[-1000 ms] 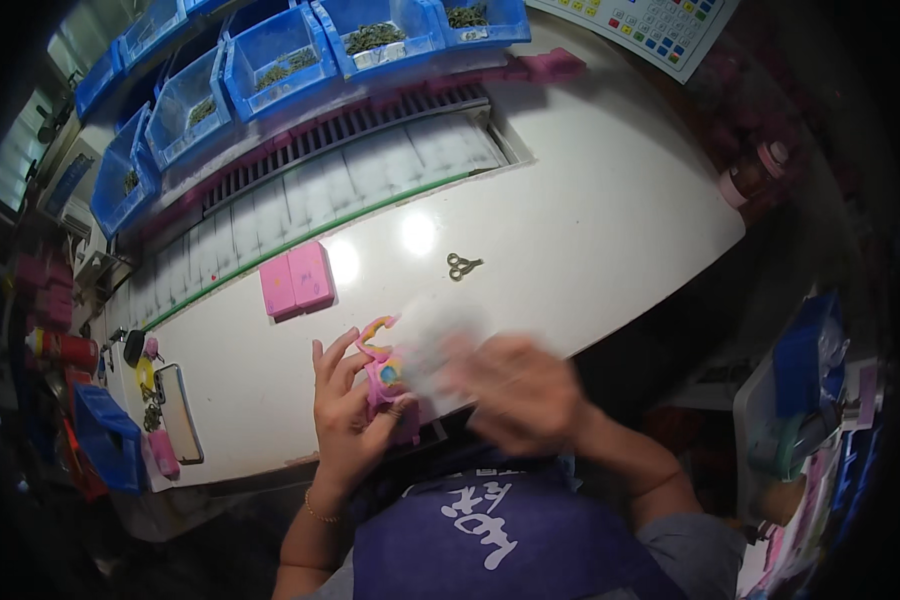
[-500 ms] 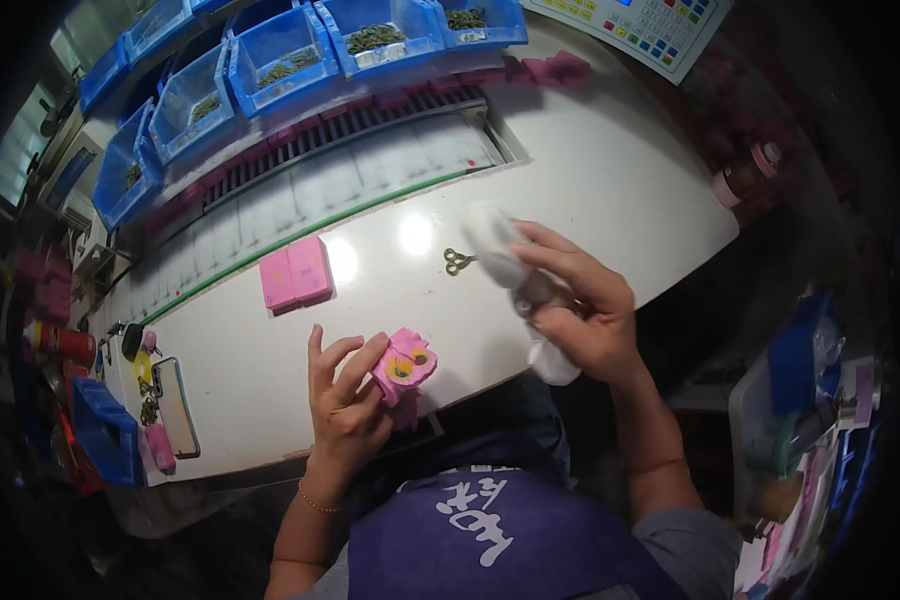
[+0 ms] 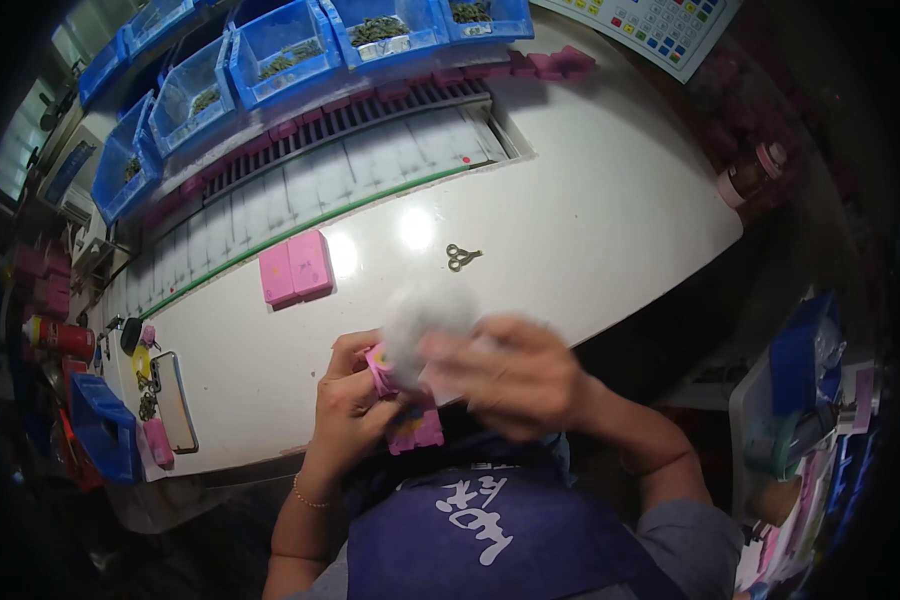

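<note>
My left hand (image 3: 348, 395), just beyond my apron at the table's front edge, is closed around a bent pink rubber mold (image 3: 422, 430) with yellow patches on its inner face. My right hand (image 3: 518, 378) is smeared by motion and grips a white cloth pouch (image 3: 425, 308), also blurred. The pouch covers the upper part of the mold; whether the two touch, I cannot tell. A little farther off lie small metal scissors (image 3: 460, 258), apart from both hands. Two pink blocks (image 3: 295, 270) sit side by side to the left.
Blue bins (image 3: 285, 65) holding small dark pieces line the back, above a slotted grate (image 3: 350, 125). A phone (image 3: 173, 400) and a blue tray (image 3: 105, 430) are at the left. A bottle (image 3: 753, 175) stands at the right edge, below a printed colored sheet (image 3: 660, 30).
My right hand has swung the white pouch left and down onto or over the pink mold. My left fingers have closed in around the mold. The scissors now show fully.
</note>
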{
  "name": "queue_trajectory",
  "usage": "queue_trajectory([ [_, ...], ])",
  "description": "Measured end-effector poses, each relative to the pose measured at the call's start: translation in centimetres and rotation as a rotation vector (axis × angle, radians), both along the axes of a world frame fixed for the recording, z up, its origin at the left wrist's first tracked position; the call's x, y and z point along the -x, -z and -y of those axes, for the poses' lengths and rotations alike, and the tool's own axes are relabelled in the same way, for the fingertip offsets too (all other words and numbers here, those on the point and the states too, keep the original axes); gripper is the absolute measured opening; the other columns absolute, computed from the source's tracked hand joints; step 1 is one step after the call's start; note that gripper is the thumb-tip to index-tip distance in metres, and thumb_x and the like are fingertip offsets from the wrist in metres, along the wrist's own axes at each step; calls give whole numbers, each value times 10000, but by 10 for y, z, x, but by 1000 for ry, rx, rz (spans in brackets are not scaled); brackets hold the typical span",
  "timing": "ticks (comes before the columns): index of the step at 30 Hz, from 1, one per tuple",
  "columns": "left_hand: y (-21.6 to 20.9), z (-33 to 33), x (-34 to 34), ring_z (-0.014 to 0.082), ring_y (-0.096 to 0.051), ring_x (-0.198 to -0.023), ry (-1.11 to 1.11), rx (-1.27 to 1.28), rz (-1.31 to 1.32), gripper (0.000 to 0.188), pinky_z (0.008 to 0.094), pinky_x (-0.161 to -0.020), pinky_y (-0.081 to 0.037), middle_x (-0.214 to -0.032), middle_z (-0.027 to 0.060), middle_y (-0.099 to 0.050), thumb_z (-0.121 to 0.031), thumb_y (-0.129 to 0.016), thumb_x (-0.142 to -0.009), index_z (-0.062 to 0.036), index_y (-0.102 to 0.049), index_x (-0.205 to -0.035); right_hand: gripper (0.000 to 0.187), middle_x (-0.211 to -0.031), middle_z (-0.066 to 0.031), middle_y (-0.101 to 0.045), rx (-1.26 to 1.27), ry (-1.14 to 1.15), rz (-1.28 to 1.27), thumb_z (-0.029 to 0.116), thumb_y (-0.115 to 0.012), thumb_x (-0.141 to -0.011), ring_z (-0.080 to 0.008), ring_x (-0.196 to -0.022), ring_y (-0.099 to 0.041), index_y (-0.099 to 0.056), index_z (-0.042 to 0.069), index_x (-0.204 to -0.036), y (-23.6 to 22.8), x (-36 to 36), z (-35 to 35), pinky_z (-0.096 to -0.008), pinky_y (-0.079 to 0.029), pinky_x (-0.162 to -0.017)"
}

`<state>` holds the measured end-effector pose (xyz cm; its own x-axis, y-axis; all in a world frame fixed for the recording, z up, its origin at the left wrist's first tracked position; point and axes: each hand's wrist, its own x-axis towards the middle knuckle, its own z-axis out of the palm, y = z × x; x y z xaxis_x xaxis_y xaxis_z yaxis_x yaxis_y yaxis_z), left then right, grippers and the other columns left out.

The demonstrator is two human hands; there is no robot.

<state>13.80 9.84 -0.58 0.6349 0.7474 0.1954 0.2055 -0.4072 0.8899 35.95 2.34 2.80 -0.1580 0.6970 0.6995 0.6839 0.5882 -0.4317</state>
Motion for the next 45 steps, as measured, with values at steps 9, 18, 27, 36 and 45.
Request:
queue_trajectory([
  [9,7,-1,-1,248,-619,-1045,-34,23,55,186,365,-898,-503,-1305,132,-499,-48,-752,-781,-8,-754,-963,514,-1303,-116,-646,282,-275,-238,-46,-660,-641,-268,-796,-578,-713,63,-1140,11,-22,8,-344,-530,-726],
  [18,5,0,-12,220,-579,-1096,-170,89,109,313,342,-917,-469,-1281,155,-548,-218,-565,-999,47,-726,-961,438,-1267,-87,-664,213,-237,69,21,-684,-683,-259,-796,-586,-710,51,-1119,25,30,32,-345,-529,-698],
  [27,6,5,-9,253,-508,-1181,-171,-16,57,281,362,-965,-424,-1276,163,-542,-187,-567,-994,43,-719,-944,414,-1275,-36,-671,459,-188,-9,-12,-665,-660,-254,-808,-573,-733,111,-1049,3,-28,28,-353,-522,-704],
  [36,-11,9,-11,233,-590,-1080,-80,-86,14,201,330,-909,-481,-1320,150,-523,-108,-611,-924,41,-695,-1029,431,-945,-57,-667,1059,-169,-860,326,-681,-944,-100,-826,-580,-614,14,-1234,18,13,-2,-266,-490,-696],
  [45,-23,6,-2,143,-624,-1014,11,890,148,305,286,-855,-507,-1254,98,-606,-22,-642,-893,30,-642,-1194,262,-877,-35,-665,1051,-162,-899,225,-672,-954,-65,-732,-589,-638,8,-1096,15,13,-8,-234,-496,-667],
])
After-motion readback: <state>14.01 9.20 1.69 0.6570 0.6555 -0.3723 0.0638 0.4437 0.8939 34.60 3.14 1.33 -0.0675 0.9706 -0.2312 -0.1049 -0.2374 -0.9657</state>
